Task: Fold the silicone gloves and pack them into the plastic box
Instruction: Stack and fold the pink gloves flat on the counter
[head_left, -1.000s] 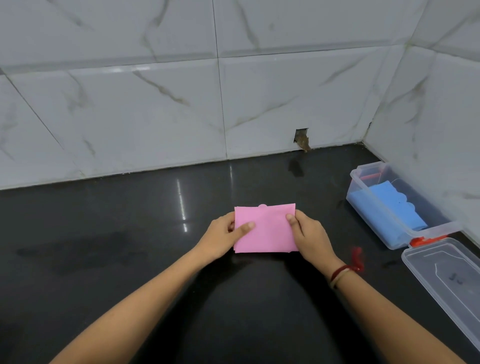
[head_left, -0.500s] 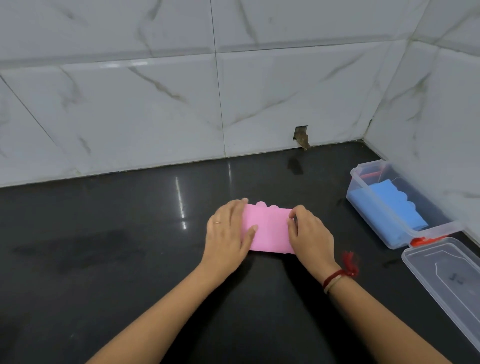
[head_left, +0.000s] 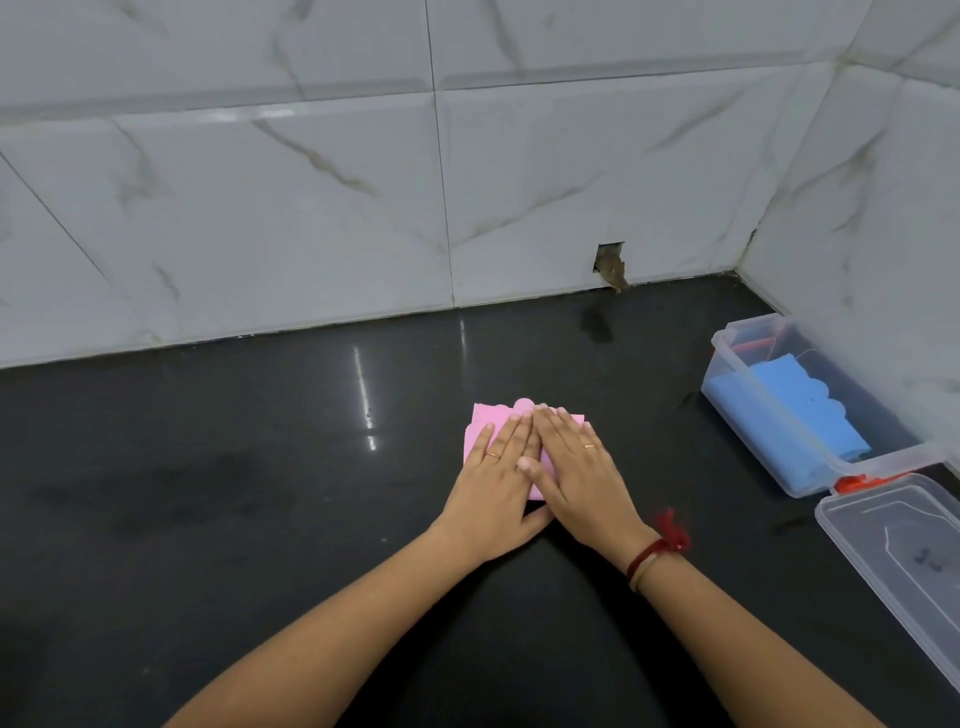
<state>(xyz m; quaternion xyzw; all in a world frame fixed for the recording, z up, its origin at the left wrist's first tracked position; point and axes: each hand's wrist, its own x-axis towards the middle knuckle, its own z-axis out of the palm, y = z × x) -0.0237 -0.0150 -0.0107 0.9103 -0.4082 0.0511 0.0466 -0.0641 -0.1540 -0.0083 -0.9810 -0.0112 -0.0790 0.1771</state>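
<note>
Hands lie flat, palm down, side by side on the folded pink glove (head_left: 485, 422): the left hand (head_left: 493, 478) and the right hand (head_left: 576, 467) have fingers straight and pressing, not gripping. To do this step well, I think the press should run along the fold so the silicone does not spring open, then 1 hand pinches the packet shut. The box (head_left: 727, 343) stands well apart at the right by the wall, with 1 blue glove (head_left: 795, 415) inside and its lid (head_left: 893, 545) nearer. The counter (head_left: 234, 493) between is bare, so the way is open.
</note>
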